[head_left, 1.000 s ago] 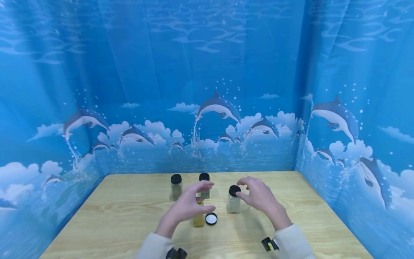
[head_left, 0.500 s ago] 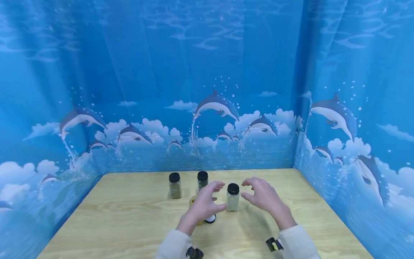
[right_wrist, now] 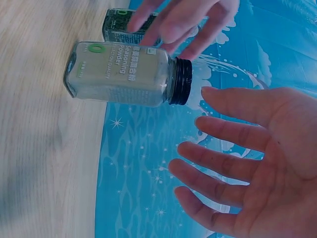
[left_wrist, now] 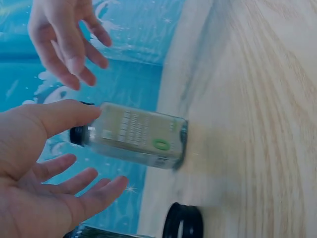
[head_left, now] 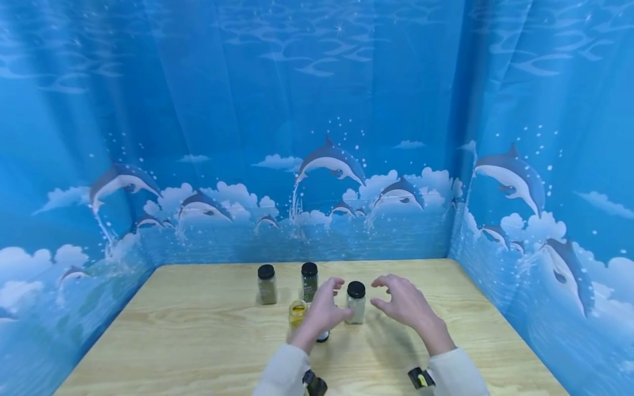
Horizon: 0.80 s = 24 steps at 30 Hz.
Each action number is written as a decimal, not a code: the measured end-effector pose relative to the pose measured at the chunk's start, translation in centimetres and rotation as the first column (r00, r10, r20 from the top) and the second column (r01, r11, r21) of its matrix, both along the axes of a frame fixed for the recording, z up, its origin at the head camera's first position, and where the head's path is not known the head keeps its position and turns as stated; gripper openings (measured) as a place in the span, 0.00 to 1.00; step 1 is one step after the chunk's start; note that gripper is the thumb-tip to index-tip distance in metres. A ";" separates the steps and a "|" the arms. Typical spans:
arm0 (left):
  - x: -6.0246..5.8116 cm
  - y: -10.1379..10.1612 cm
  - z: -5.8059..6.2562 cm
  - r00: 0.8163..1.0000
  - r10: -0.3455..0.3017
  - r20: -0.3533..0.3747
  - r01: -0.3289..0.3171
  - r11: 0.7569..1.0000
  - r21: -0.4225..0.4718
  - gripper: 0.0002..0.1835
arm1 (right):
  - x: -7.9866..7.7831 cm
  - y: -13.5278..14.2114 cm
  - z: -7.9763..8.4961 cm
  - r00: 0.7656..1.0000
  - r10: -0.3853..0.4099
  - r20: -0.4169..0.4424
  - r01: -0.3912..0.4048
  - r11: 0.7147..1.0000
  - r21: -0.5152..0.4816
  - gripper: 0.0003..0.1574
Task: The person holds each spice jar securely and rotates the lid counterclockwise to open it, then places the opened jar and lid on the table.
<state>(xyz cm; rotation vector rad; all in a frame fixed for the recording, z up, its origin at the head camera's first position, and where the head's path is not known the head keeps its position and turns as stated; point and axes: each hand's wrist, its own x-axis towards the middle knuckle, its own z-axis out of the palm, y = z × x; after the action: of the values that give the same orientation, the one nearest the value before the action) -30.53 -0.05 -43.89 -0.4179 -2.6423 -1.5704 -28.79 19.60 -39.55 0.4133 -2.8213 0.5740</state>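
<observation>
A clear glass jar of pale seasoning powder with a black cap stands upright between my two hands. My left hand is on its left, fingers spread and thumb apart. In the left wrist view the left thumb overlaps the jar's neck, while the other fingers lie clear of it. To the right, my right hand hovers with loosely bent fingers, holding nothing. The right wrist view shows the jar's black cap just beyond the right fingertips. Partly behind my left wrist are an uncapped jar with yellow contents and a loose black lid.
Two more black-capped jars, one greyish-green and one dark green, stand toward the back of the wooden table. A blue dolphin-print curtain encloses the back and both sides.
My left hand has moved right, from over the uncapped jar to beside the powder jar. My right hand has drawn back slightly from the cap. The jars stay in place.
</observation>
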 end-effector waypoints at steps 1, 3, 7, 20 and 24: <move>-0.2 0.1 -0.2 1.000 0.004 0.012 -0.004 1.000 -0.002 0.36 | 0.0 0.0 0.0 1.000 0.000 -0.001 0.000 1.000 0.000 0.22; -0.5 0.3 -0.5 0.999 0.008 0.034 -0.007 1.000 -0.009 0.36 | 0.0 0.0 0.0 1.000 0.003 -0.005 -0.003 1.000 0.000 0.22; -1.2 0.5 -1.0 0.998 -0.001 0.066 0.003 1.000 -0.028 0.35 | 0.0 0.0 0.0 1.000 0.001 -0.013 -0.001 1.000 -0.001 0.22; -2.4 0.9 -1.9 0.989 -0.110 0.098 0.113 0.993 -0.018 0.30 | -0.2 0.1 0.2 1.000 -0.014 0.008 0.014 1.000 -0.002 0.22; -2.2 1.0 -2.3 0.988 -0.136 0.079 0.134 0.991 0.023 0.30 | -0.1 0.3 0.1 1.000 -0.014 0.000 0.014 1.000 0.000 0.22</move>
<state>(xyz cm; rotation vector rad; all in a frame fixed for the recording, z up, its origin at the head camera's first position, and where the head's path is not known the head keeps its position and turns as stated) -32.74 0.99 -46.20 -0.5551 -2.7102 -1.6808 -28.93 19.87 -39.40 0.3936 -2.8221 0.5717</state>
